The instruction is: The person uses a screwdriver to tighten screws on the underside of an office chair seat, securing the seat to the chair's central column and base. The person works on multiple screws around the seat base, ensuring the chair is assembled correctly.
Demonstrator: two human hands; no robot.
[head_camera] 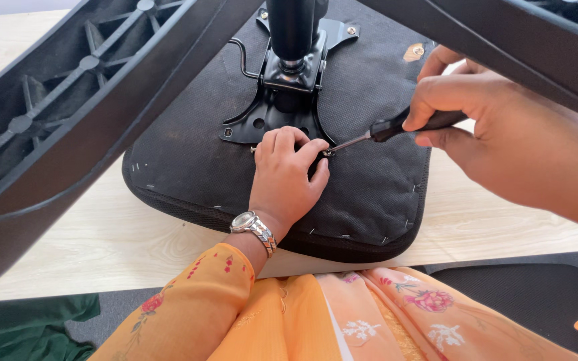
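Your left hand [287,172] pinches its fingertips around the screw at the near right foot of the black mounting plate [282,100], steadying it for the tip. Your right hand [466,110] grips the screwdriver [386,130] closed-fisted, shaft angled left. The upturned seat [369,194] lies flat on the pale table [102,234], base legs overhead.

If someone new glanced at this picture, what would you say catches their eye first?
Probably the upturned black chair seat lying on the pale wooden table, its metal mounting plate at top centre and its thick legs looming across the top corners. At the plate's near edge, the right hand holds a black-handled screwdriver whose tip meets a screw, where the left hand, wearing a silver wristwatch, pinches.
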